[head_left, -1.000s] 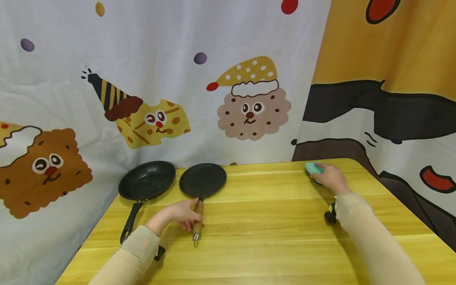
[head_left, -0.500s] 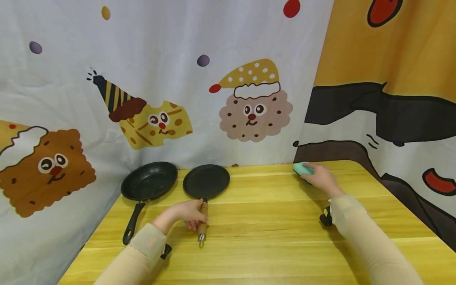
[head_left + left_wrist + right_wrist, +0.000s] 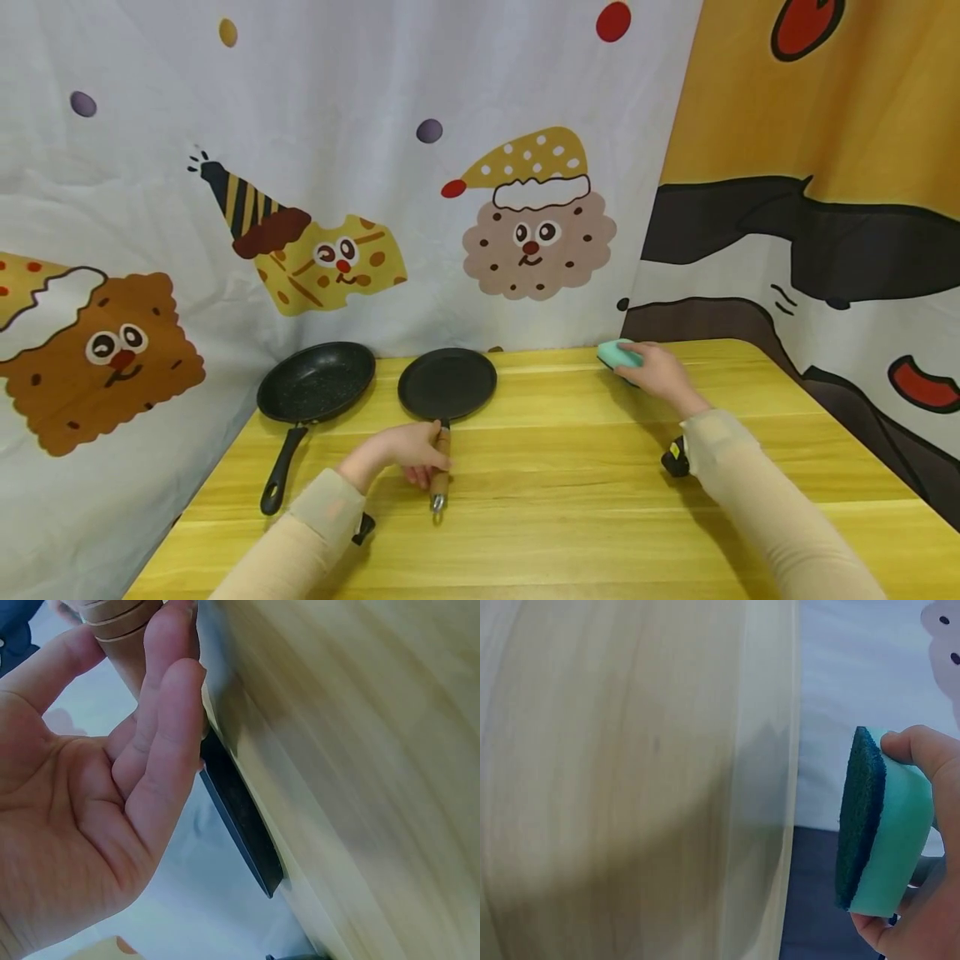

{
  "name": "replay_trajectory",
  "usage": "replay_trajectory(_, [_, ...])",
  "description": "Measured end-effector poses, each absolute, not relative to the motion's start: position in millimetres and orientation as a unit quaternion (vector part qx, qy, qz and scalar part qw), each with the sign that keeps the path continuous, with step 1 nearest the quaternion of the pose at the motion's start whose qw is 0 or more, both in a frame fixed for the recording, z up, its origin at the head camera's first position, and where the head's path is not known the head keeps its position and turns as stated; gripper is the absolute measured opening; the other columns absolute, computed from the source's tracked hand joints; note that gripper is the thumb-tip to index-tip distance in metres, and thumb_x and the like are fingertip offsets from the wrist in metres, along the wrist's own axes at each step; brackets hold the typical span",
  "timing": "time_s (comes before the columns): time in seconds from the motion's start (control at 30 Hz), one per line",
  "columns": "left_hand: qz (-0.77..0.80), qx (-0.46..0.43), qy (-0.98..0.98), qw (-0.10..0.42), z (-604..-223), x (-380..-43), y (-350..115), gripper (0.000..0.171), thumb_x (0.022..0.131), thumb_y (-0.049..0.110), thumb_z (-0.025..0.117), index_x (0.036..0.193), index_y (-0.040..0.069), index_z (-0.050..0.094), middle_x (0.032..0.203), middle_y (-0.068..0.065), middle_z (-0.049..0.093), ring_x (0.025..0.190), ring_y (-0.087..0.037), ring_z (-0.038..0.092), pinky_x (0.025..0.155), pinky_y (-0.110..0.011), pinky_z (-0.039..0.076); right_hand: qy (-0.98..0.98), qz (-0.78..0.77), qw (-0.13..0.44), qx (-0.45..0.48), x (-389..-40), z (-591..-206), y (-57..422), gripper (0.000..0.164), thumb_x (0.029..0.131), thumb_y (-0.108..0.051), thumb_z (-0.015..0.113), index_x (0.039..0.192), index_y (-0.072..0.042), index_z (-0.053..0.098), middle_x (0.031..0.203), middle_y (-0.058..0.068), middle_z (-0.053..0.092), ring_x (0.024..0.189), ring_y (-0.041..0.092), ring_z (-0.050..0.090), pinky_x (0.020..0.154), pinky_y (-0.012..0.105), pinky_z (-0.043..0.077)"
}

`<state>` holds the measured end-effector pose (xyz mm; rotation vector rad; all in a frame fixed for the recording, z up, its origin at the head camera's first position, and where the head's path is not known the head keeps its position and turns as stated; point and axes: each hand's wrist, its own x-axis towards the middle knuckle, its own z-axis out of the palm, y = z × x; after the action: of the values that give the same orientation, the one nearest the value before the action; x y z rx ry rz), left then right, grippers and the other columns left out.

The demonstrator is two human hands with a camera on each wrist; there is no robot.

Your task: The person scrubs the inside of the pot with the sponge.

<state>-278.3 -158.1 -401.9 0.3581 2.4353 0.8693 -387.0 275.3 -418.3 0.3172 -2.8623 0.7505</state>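
Note:
My left hand point(image 3: 411, 447) grips the wooden handle point(image 3: 441, 467) of a flat black crepe pan point(image 3: 447, 383); the left wrist view shows thumb and fingers around the ringed wood point(image 3: 120, 634). On the right, my right hand point(image 3: 660, 377) pinches a sponge point(image 3: 619, 353) between thumb and fingers. The sponge is mint green with a dark green scouring layer. In the right wrist view, the sponge point(image 3: 896, 832) is apart from the table, its scouring side facing the wood.
A deeper black frying pan point(image 3: 317, 382) with a black handle stands left of the crepe pan. The wooden table point(image 3: 570, 500) ends at a printed curtain point(image 3: 337, 83) behind and along the sides.
My right hand has carried the sponge left, closer to the crepe pan. The left hand and the crepe pan have shifted slightly right, away from the frying pan.

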Motion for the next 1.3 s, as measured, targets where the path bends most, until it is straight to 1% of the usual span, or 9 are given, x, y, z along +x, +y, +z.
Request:
replay_trajectory(0.3, [0.306, 0.152, 0.901, 0.269, -399, -278, -140, 0.09, 0.09, 0.02, 0.068, 0.147, -0.017, 0.009, 0.065, -0.011, 0.068, 0.058, -0.024, 0.068, 0.053, -0.035, 0.055, -0.953, 0.265, 0.087, 0.12, -387, -413, 256, 0.058, 0.091, -0.032, 0.066, 0.141, -0.006, 0.051, 0.142, 0.032, 0.039, 0.124, 0.05, 0.042, 0.098, 0.062, 0.036])
replay_trajectory(0.67, [0.299, 0.167, 0.898, 0.276, -398, -278, -114, 0.09, 0.09, 0.021, 0.068, 0.147, -0.017, 0.009, 0.065, -0.012, 0.067, 0.059, -0.024, 0.068, 0.056, -0.037, 0.056, -0.937, 0.302, 0.075, 0.157, -389, -411, 228, 0.055, 0.089, -0.031, 0.069, 0.138, -0.008, 0.056, 0.14, 0.027, 0.044, 0.121, 0.045, 0.048, 0.094, 0.059, 0.041])
replay_trajectory(0.77, [0.296, 0.174, 0.899, 0.273, -397, -279, -106, 0.07, 0.09, 0.019, 0.068, 0.137, -0.017, 0.032, 0.065, -0.012, 0.067, 0.059, -0.026, 0.068, 0.057, -0.04, 0.057, -0.929, 0.322, 0.067, 0.171, -388, -411, 220, 0.054, 0.089, -0.03, 0.069, 0.137, -0.008, 0.057, 0.139, 0.024, 0.048, 0.12, 0.042, 0.05, 0.093, 0.056, 0.042])
replay_trajectory(0.83, [0.293, 0.18, 0.899, 0.271, -396, -280, -101, 0.047, 0.09, 0.019, 0.069, 0.12, -0.01, 0.047, 0.064, -0.012, 0.067, 0.059, -0.026, 0.068, 0.058, -0.041, 0.057, -0.924, 0.333, 0.06, 0.179, -387, -411, 213, 0.054, 0.088, -0.03, 0.07, 0.136, -0.008, 0.057, 0.138, 0.022, 0.05, 0.119, 0.039, 0.051, 0.093, 0.055, 0.043])
replay_trajectory(0.9, [0.291, 0.182, 0.899, 0.272, -396, -281, -96, 0.029, 0.089, 0.018, 0.069, 0.103, 0.0, 0.05, 0.064, -0.012, 0.067, 0.059, -0.026, 0.068, 0.059, -0.043, 0.057, -0.921, 0.338, 0.055, 0.187, -386, -411, 207, 0.054, 0.087, -0.03, 0.07, 0.136, -0.009, 0.058, 0.138, 0.02, 0.052, 0.118, 0.037, 0.052, 0.093, 0.053, 0.044])
replay_trajectory(0.93, [0.291, 0.184, 0.899, 0.272, -395, -281, -93, 0.027, 0.089, 0.018, 0.069, 0.099, 0.002, 0.05, 0.064, -0.013, 0.067, 0.059, -0.026, 0.068, 0.059, -0.044, 0.057, -0.919, 0.338, 0.053, 0.193, -386, -411, 204, 0.054, 0.087, -0.03, 0.071, 0.136, -0.009, 0.059, 0.138, 0.02, 0.052, 0.118, 0.037, 0.052, 0.092, 0.053, 0.044])
replay_trajectory(1.13, [0.278, 0.194, 0.904, 0.262, -393, -282, -82, 0.022, 0.089, 0.019, 0.07, 0.091, 0.005, 0.053, 0.062, -0.011, 0.067, 0.057, -0.025, 0.067, 0.058, -0.042, 0.056, -0.908, 0.355, 0.046, 0.217, -384, -411, 184, 0.053, 0.084, -0.029, 0.073, 0.133, -0.012, 0.061, 0.136, 0.017, 0.055, 0.115, 0.033, 0.054, 0.092, 0.051, 0.045])
replay_trajectory(1.23, [0.255, 0.193, 0.914, 0.25, -393, -282, -79, 0.025, 0.088, 0.021, 0.071, 0.096, 0.004, 0.054, 0.061, -0.008, 0.066, 0.054, -0.024, 0.065, 0.055, -0.039, 0.055, -0.904, 0.355, 0.041, 0.234, -385, -413, 176, 0.052, 0.084, -0.029, 0.073, 0.132, -0.013, 0.062, 0.136, 0.015, 0.055, 0.119, 0.033, 0.053, 0.095, 0.051, 0.044])
replay_trajectory(1.3, [0.239, 0.192, 0.921, 0.239, -393, -281, -77, 0.037, 0.087, 0.023, 0.072, 0.11, -0.001, 0.055, 0.06, -0.006, 0.066, 0.051, -0.023, 0.063, 0.053, -0.037, 0.054, -0.902, 0.352, 0.038, 0.245, -385, -414, 171, 0.051, 0.084, -0.027, 0.073, 0.131, -0.012, 0.063, 0.135, 0.015, 0.056, 0.12, 0.033, 0.052, 0.097, 0.051, 0.044])
